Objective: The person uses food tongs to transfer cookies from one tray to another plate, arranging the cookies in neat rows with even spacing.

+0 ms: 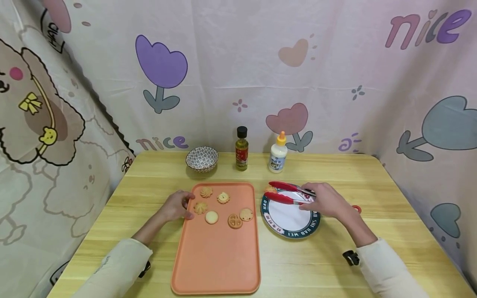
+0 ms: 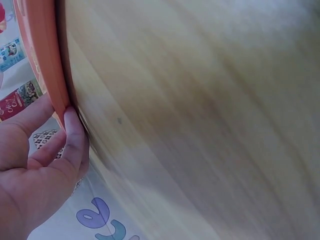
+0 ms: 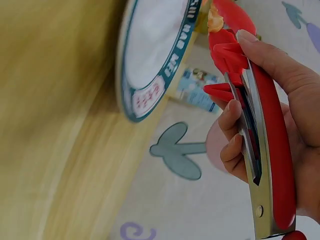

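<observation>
Head view: left hand (image 1: 179,205) pinches the tray (image 1: 216,260), perhaps steadying it; right hand (image 1: 325,200) grips tongs (image 1: 281,198) clamping a cookie (image 1: 271,189).

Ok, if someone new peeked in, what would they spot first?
Probably the big orange tray on the table, with six cookies toward its far end and the left hand gripping its edge. Next, the red tongs in the right hand, pinching another cookie near the far rim of the plate. Behind, a large purple tulip stands out on the cloth.
</observation>
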`<state>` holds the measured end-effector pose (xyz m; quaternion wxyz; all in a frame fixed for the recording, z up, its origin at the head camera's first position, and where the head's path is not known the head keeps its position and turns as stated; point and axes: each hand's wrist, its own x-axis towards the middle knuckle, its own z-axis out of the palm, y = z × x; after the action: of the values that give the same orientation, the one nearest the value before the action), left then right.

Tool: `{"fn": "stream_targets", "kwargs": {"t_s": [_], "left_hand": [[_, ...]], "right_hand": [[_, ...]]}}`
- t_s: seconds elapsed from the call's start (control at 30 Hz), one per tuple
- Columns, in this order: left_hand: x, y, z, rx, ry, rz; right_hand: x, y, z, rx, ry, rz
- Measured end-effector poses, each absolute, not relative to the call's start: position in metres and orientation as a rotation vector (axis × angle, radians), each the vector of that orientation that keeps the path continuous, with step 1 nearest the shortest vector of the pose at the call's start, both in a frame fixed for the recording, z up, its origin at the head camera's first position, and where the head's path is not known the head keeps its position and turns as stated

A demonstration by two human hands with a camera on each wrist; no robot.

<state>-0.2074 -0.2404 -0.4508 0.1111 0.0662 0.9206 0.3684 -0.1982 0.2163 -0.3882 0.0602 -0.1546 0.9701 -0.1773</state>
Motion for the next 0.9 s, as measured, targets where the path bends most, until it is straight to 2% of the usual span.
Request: {"fn": "stream_targets", "kwargs": {"t_s": [0.4, 0.9], "left_hand": [[-0.207, -0.241, -0.45, 0.223, 2.71, 1.065], [-0.207, -0.241, -0.451, 0.23, 2.72, 1.051]], "right_hand": [[-0.19, 0.242, -0.399, -0.41, 2.968, -0.492], [-0.189, 0.244, -0.402, -0.348, 2.933, -0.462]]}}
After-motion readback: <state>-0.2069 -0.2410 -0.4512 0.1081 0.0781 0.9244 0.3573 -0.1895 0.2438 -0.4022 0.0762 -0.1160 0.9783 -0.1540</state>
